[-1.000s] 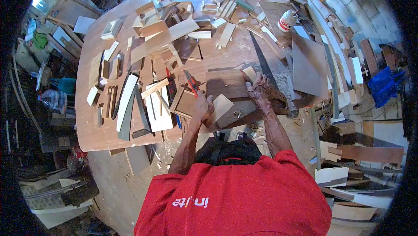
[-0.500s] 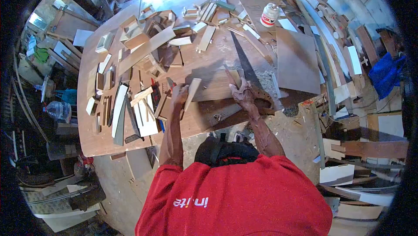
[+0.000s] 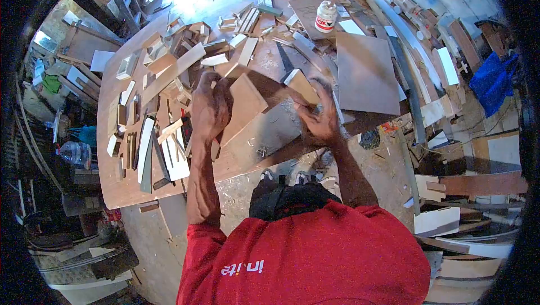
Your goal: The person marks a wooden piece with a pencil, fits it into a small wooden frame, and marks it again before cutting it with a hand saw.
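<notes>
My left hand (image 3: 211,108) is closed on the left side of a brown wooden board (image 3: 243,107), which is tilted over the near part of the workbench. My right hand (image 3: 322,115), slightly blurred, grips a small wooden block (image 3: 302,87) with a pale top edge, a little right of the board. Behind the block, part of a dark saw blade (image 3: 284,56) shows; the saw's handle is hidden near my right hand. Wood shavings (image 3: 262,150) lie on the bench close to its front edge.
Small box frames (image 3: 159,52) and wood offcuts cover the bench's left and back. A white glue bottle (image 3: 325,17) stands at the back right, behind a flat brown panel (image 3: 368,73). Long boards (image 3: 413,52) line the right side; scrap wood (image 3: 436,220) is stacked below.
My left hand has moved left and up, and the board now stands tilted beside it. The right hand has lifted the block slightly. The view has shifted a little.
</notes>
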The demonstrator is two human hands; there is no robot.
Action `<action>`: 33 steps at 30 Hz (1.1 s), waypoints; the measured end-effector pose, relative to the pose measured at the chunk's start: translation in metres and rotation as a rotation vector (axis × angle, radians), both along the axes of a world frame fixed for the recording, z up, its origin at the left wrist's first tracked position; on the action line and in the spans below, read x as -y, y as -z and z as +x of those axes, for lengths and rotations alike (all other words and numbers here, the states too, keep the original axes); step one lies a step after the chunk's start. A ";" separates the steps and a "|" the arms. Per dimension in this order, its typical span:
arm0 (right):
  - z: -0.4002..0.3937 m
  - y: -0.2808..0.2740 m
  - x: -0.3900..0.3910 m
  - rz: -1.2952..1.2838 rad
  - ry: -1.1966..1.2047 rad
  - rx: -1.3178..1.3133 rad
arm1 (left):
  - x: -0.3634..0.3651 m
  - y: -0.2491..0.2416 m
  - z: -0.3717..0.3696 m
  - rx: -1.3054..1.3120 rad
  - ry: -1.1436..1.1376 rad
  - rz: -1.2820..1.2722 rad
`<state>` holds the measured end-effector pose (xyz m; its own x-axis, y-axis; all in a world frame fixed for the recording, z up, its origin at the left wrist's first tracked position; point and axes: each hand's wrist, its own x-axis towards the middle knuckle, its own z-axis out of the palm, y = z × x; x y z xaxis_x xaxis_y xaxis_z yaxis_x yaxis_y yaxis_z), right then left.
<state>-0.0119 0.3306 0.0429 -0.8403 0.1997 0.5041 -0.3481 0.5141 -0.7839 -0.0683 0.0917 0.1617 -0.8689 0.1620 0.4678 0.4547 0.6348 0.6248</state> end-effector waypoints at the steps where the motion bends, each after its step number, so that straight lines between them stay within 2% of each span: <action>1: -0.003 -0.011 -0.009 0.157 0.028 -0.102 | -0.005 -0.006 -0.003 -0.004 0.001 -0.001; 2: -0.005 -0.025 -0.020 0.307 -0.007 -0.155 | -0.009 -0.013 -0.006 0.022 0.041 -0.034; 3: -0.003 -0.026 -0.023 0.305 0.000 -0.159 | -0.014 -0.018 -0.009 0.046 0.083 -0.069; 4: -0.001 -0.026 -0.027 0.171 -0.076 -0.033 | -0.018 -0.021 -0.014 0.199 0.111 0.042; 5: 0.001 -0.027 -0.030 0.036 -0.155 0.093 | -0.020 -0.016 -0.025 0.196 0.115 0.039; 7: 0.008 -0.026 -0.035 0.001 -0.136 0.111 | -0.026 -0.002 -0.043 0.141 0.173 0.146; 8: 0.011 -0.024 -0.037 -0.032 -0.121 0.130 | -0.030 0.000 -0.046 0.233 0.160 0.168; 11: 0.016 -0.006 -0.038 -0.170 -0.072 0.074 | -0.040 0.021 -0.062 0.321 0.172 0.098; 12: 0.016 0.002 -0.039 -0.174 -0.074 0.077 | -0.044 0.038 -0.070 0.517 0.176 0.193; 14: 0.014 0.017 -0.045 0.001 0.091 0.068 | -0.058 0.069 -0.084 0.532 0.199 0.312; 15: 0.015 0.021 -0.050 0.000 0.091 0.069 | -0.064 0.080 -0.088 0.504 0.181 0.336; 16: 0.015 0.025 -0.057 -0.050 0.171 0.140 | -0.071 0.067 -0.079 0.345 0.098 0.109; 17: 0.014 0.029 -0.066 -0.100 0.249 0.212 | -0.076 0.057 -0.065 0.448 0.038 0.102; 18: 0.011 0.031 -0.077 -0.091 0.343 0.182 | -0.071 0.069 -0.066 0.389 0.075 0.122; 19: 0.007 0.034 -0.091 -0.083 0.435 0.156 | -0.061 0.091 -0.067 0.332 0.109 0.141; 20: 0.002 0.059 -0.113 0.031 0.575 0.179 | -0.045 0.121 -0.064 0.336 0.099 0.140; 21: -0.003 0.083 -0.135 0.146 0.715 0.195 | -0.026 0.152 -0.058 0.206 0.106 0.076; 22: -0.003 0.074 -0.151 0.117 0.727 0.241 | -0.013 0.168 -0.049 0.074 0.114 0.011; 23: 0.000 0.065 -0.167 0.089 0.740 0.289 | -0.007 0.164 -0.031 0.260 0.054 -0.006; 24: -0.001 0.084 -0.191 0.089 0.733 0.293 | 0.000 0.161 -0.009 0.450 -0.009 -0.023; 25: -0.006 0.117 -0.220 0.365 0.791 0.327 | 0.017 0.194 0.002 0.444 -0.029 0.020; 26: -0.010 0.136 -0.234 0.645 0.839 0.354 | 0.027 0.200 0.017 0.463 -0.004 -0.066; 27: -0.013 0.132 -0.235 0.646 0.828 0.353 | 0.031 0.195 0.037 0.491 -0.072 -0.021; 29: -0.019 0.109 -0.237 0.337 0.857 0.209 | 0.048 0.213 0.055 0.715 -0.136 -0.125; 31: -0.015 0.096 -0.228 0.326 0.821 0.225 | 0.045 0.202 0.079 0.748 -0.190 -0.053; 33: -0.014 0.084 -0.202 0.507 0.944 0.046 | 0.048 0.203 0.093 0.780 -0.244 0.022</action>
<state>-0.0257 0.5325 -0.0409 -0.4760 0.5545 0.6826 0.3846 0.8293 -0.4055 0.0247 0.0441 -0.0412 -0.9555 -0.0761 -0.2850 -0.2653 0.6437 0.7178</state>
